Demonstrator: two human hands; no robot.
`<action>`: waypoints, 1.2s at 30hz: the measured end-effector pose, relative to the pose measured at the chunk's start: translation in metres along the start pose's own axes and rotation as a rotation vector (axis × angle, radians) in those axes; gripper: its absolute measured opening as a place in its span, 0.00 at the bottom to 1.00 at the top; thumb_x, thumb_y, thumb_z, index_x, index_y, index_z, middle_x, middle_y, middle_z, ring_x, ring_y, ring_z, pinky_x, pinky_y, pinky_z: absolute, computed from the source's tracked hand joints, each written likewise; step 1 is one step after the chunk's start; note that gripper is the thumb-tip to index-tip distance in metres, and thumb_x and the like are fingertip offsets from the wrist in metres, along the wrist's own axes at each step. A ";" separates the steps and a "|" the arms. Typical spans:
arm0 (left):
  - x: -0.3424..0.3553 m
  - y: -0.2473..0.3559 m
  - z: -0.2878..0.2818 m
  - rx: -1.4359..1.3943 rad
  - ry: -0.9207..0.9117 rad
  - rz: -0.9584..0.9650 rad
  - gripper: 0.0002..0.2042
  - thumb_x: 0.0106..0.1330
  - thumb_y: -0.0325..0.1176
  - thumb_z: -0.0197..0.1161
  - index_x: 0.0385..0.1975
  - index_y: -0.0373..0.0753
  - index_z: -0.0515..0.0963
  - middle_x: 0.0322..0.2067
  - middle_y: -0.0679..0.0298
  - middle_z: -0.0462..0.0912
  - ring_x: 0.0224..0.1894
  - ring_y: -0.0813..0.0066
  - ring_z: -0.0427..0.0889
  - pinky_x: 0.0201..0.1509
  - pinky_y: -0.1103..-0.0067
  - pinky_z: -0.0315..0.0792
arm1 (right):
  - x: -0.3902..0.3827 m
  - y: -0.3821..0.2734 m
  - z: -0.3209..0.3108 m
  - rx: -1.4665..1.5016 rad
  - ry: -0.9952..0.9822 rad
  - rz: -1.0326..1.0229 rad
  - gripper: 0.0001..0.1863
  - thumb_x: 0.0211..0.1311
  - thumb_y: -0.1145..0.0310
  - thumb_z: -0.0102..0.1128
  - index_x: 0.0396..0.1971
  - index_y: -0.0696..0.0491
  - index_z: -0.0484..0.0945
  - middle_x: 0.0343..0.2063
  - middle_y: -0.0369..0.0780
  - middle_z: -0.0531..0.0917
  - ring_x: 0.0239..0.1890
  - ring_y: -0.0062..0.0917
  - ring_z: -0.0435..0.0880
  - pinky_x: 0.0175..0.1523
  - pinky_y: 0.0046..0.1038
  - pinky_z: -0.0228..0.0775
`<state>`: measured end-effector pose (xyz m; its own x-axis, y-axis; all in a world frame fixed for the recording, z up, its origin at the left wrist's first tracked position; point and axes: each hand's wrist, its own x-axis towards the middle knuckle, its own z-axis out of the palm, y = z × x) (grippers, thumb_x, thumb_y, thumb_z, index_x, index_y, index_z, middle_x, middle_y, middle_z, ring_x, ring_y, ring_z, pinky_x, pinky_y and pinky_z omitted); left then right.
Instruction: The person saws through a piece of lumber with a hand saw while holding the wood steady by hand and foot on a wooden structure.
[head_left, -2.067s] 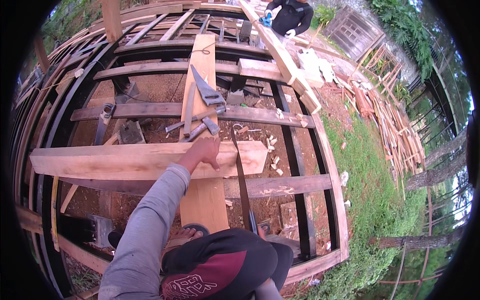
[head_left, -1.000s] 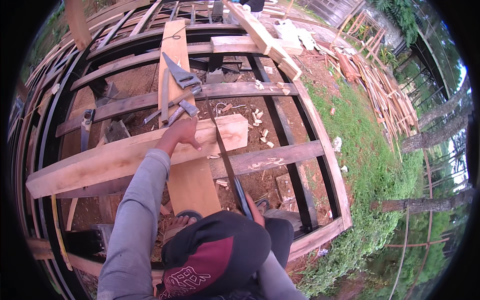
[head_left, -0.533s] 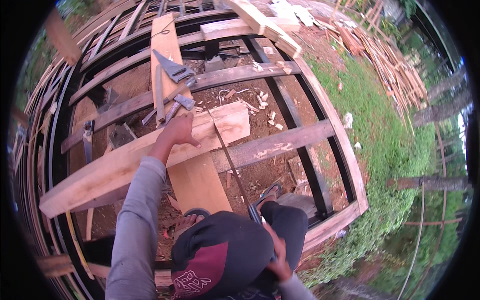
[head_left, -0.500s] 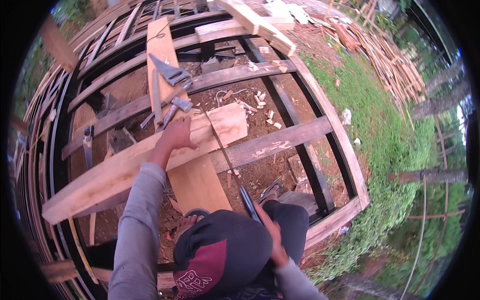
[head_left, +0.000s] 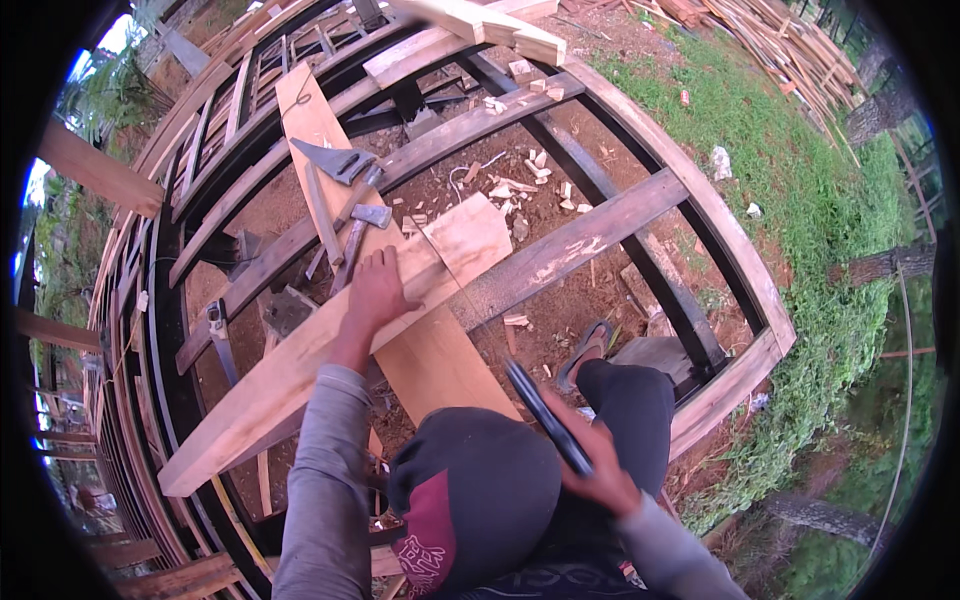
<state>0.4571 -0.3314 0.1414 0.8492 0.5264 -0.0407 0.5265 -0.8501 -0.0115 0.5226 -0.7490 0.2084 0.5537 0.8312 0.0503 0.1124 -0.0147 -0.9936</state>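
Observation:
A thick pale wooden beam (head_left: 300, 385) lies slantwise across a flat plank (head_left: 430, 365) and the dark frame. My left hand (head_left: 376, 292) grips it from above, fingers toward its far edge and thumb apart on the near side. In my right hand (head_left: 598, 468), closed around the dark handle, is a handsaw (head_left: 548, 415). Its thin blade runs up across the beam near the right end, just right of my left hand. Beyond the beam, a second handsaw (head_left: 340, 163) and a hatchet (head_left: 371, 215) lie on the flat plank.
Wooden crossbeams (head_left: 580, 245) and black metal bars (head_left: 640, 265) form an open frame over bare soil. Wood offcuts (head_left: 515, 190) are scattered inside it. Another saw (head_left: 220, 335) leans at left. My sandaled foot (head_left: 590, 350) is inside the frame; grass (head_left: 830, 240) borders the right side.
The whole view has shifted and turned slightly, so the beam and frame appear lower and further right. My left hand stays on the beam, and my right hand still holds the saw across it.

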 end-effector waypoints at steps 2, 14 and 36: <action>0.002 0.029 0.011 -0.004 0.049 0.038 0.48 0.42 0.54 0.89 0.57 0.33 0.69 0.51 0.50 0.78 0.55 0.49 0.80 0.61 0.59 0.73 | 0.085 0.049 0.022 -0.050 0.077 -0.166 0.36 0.68 0.76 0.69 0.75 0.59 0.69 0.68 0.54 0.79 0.72 0.36 0.78 0.71 0.30 0.69; -0.023 0.028 0.014 0.072 0.038 -0.042 0.49 0.45 0.52 0.87 0.63 0.33 0.67 0.53 0.53 0.77 0.58 0.53 0.77 0.63 0.61 0.71 | -0.071 -0.031 -0.023 -0.145 0.012 0.052 0.36 0.65 0.79 0.70 0.73 0.60 0.71 0.61 0.54 0.85 0.58 0.38 0.90 0.60 0.29 0.79; -0.024 0.018 0.028 -0.016 0.099 -0.049 0.53 0.44 0.58 0.85 0.67 0.35 0.66 0.58 0.50 0.77 0.64 0.50 0.75 0.67 0.53 0.67 | 0.066 0.144 0.059 -0.260 0.211 -0.157 0.34 0.69 0.60 0.71 0.70 0.57 0.72 0.60 0.55 0.83 0.61 0.50 0.83 0.66 0.43 0.74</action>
<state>0.4451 -0.3597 0.1143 0.8217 0.5669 0.0589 0.5676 -0.8233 0.0047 0.5268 -0.6640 0.0626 0.6678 0.7020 0.2474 0.4009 -0.0593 -0.9142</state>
